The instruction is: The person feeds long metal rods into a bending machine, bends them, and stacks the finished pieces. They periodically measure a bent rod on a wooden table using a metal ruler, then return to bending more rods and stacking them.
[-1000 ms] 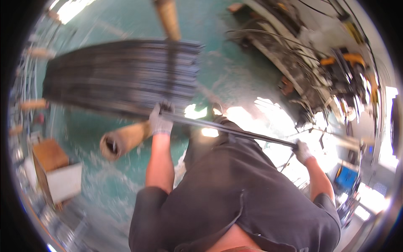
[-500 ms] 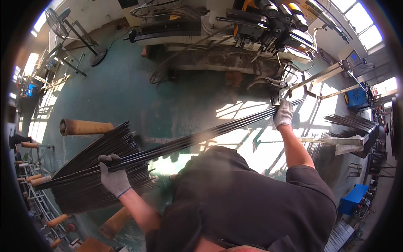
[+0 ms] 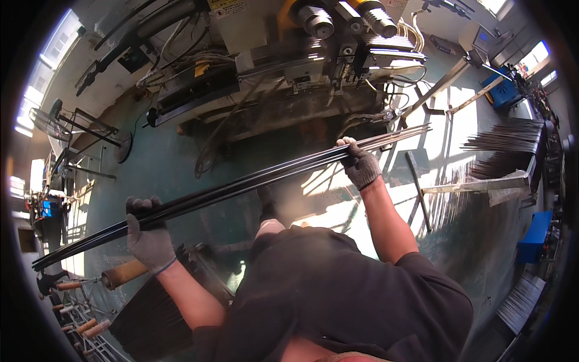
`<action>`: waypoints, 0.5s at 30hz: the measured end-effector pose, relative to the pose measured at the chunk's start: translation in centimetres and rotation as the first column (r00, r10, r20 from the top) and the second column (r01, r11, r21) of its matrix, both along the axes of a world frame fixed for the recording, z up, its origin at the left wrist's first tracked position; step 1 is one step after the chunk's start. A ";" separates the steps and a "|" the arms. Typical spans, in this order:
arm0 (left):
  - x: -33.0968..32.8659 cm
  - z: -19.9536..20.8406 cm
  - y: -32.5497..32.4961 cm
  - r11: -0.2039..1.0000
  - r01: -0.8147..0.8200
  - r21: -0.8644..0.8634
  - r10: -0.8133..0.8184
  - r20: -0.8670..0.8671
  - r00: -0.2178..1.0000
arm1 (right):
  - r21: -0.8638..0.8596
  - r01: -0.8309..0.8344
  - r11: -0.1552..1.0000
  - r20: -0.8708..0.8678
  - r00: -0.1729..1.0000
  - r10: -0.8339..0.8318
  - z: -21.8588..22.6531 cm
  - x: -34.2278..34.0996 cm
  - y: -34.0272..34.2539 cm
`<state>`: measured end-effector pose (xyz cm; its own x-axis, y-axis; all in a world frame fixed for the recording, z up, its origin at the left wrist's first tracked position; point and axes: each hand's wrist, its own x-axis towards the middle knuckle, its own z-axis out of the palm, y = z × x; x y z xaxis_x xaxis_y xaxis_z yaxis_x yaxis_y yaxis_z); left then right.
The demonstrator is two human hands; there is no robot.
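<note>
A bundle of long, thin black metal rods [image 3: 253, 182] stretches across in front of my body, slanting from lower left to upper right. My left hand [image 3: 151, 241], in a pale glove with dark fingers, supports its left part, thumb on the near side and fingers on the far side. Closer to the right end, my gloved right hand [image 3: 360, 166] is wrapped round the rods, and their tips fan out a little beyond it. Below my left forearm lies a larger pile of similar dark rods [image 3: 151, 317], partly hidden by the arm.
A machine with springs and cables [image 3: 344, 54] stands ahead. To the right, more rods [image 3: 503, 148] rest on a metal stand [image 3: 476, 184]. A brown padded roller [image 3: 125, 274] is near my left forearm, a floor fan [image 3: 123, 146] at far left, a blue box [image 3: 534, 236] at right.
I have raised the rods off the pile at left and turned toward the machine. Both hands keep their hold; the pile now appears lower, under my left arm.
</note>
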<state>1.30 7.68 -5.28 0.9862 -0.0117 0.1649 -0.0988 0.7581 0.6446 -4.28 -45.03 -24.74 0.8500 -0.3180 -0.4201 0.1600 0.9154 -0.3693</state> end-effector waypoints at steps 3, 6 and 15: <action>5.7 1.4 1.9 1.000 0.004 0.015 -0.005 0.050 0.999 | -0.114 0.077 0.990 0.032 0.997 -0.074 0.8 3.5 -4.3; 11.6 -0.3 0.9 0.998 0.016 0.054 -0.019 0.047 0.999 | -0.244 0.145 0.959 -0.063 0.984 -0.165 4.5 8.3 -6.4; 31.1 -7.9 -2.3 0.997 0.075 -0.012 -0.075 -0.249 0.966 | -0.281 0.390 0.877 -0.020 0.911 -0.412 10.2 23.1 -12.7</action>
<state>32.43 5.37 -13.18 0.9925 -0.0870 -0.0858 0.1218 0.7586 0.6401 18.83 -57.73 -14.56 0.5944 -0.7329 -0.3309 0.4531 0.6452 -0.6151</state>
